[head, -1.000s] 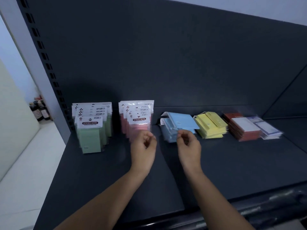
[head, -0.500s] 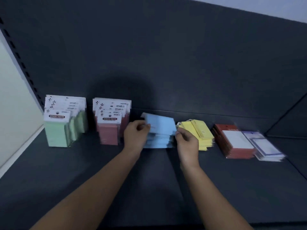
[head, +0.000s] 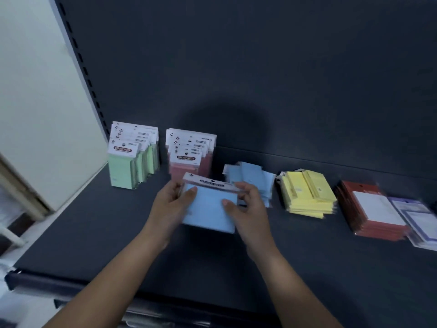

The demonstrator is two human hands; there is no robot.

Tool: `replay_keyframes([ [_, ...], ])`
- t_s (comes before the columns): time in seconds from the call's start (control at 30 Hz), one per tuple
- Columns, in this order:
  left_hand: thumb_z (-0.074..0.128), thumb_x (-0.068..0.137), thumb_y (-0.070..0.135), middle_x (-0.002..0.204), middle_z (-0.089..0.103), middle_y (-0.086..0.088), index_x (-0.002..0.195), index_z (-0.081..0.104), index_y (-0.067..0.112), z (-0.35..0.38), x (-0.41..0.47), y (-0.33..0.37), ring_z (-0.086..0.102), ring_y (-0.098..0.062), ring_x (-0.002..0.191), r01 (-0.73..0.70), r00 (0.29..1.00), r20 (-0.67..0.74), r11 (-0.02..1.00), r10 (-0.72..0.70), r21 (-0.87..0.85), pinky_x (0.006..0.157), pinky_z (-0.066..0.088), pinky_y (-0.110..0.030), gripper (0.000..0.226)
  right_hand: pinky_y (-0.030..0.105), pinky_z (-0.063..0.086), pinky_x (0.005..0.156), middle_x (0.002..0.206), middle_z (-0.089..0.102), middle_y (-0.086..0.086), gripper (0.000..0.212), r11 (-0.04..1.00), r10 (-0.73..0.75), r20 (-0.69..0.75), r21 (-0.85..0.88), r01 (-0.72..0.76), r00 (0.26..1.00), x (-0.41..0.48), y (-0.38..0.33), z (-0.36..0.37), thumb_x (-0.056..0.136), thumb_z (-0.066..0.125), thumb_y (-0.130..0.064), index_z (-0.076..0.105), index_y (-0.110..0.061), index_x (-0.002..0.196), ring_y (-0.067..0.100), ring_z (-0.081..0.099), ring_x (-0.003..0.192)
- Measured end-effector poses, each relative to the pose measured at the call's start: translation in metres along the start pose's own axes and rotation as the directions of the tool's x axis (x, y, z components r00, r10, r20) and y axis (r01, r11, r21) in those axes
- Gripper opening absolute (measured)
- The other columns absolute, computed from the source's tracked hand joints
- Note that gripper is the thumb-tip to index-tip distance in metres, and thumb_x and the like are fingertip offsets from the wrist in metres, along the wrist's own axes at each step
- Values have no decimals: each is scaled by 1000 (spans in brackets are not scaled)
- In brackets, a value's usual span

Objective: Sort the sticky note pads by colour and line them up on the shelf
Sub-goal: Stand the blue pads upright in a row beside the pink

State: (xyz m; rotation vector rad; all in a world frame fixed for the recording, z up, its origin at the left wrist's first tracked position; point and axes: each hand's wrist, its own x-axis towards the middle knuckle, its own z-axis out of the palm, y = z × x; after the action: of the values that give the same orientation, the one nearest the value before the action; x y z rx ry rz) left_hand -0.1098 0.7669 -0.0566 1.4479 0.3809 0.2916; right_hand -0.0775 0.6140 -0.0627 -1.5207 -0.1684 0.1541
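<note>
I hold a small stack of blue sticky note pads [head: 208,209] above the dark shelf [head: 94,233]. My left hand [head: 171,204] grips its left side and my right hand [head: 248,209] grips its right side, thumbs on top. Behind it lies a loose pile of blue pads [head: 250,178]. Green pads [head: 132,159] stand upright in a row at the left. Pink pads [head: 191,152] stand in a row beside them. A flat stack of yellow pads [head: 307,195] lies to the right.
Red packs [head: 369,214] topped by a white card lie further right, with clear-wrapped purple-edged labels [head: 418,221] beside them. A slotted upright [head: 82,67] and a pale wall bound the shelf on the left. The shelf's front lip [head: 71,282] runs below my forearms.
Both hands took hold of blue pads at the pile and drew a stack of them toward me, off the pile. The camera swung right, then back left and down.
</note>
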Motion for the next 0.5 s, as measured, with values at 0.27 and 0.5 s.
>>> replay_keyframes([
  [0.27,72,78,13,81,62,-1,99,54,25,-84,-9,-26,57,-15,71,-11,1000,-9,842,19,540,66,47,-29,30,19,43,89,120,52,-1,44,822,74,187,-567,46,980,-17,23,57,83,66,-16,45,-21,121,11,54,105],
  [0.5,73,76,17,106,47,-5,115,54,10,-89,-2,-33,45,-25,106,-132,987,45,610,157,781,85,35,-27,43,34,43,82,131,34,5,73,317,136,140,-944,90,981,-18,19,78,85,57,-49,20,-18,141,29,54,110],
])
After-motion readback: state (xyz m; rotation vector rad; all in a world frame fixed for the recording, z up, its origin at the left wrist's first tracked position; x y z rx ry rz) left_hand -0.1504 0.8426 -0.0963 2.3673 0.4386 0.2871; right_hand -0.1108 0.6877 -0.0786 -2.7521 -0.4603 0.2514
